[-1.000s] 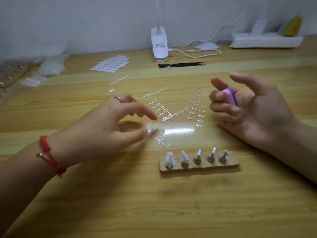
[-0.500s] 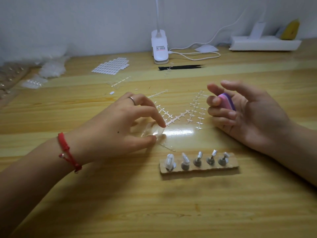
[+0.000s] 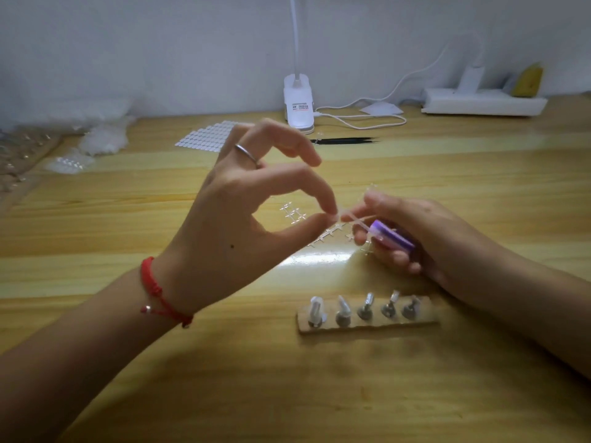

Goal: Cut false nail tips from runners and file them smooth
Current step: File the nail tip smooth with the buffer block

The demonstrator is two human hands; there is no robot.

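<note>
Lifted off the table (image 3: 319, 394) since a moment ago, the left hand (image 3: 230, 225) pinches a clear nail tip (image 3: 347, 217) between thumb and forefinger, tip jutting toward 3 o'clock, where the right hand (image 3: 425, 238), curled round the purple file block (image 3: 391, 238), meets it. So slight a pinch may let it spring loose among the runners (image 3: 292, 215) at 9 o'clock.

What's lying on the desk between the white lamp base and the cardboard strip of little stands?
Head view: black tweezers near the lamp base, then clear runners, then bare glossy wood before the cardboard strip.
</note>
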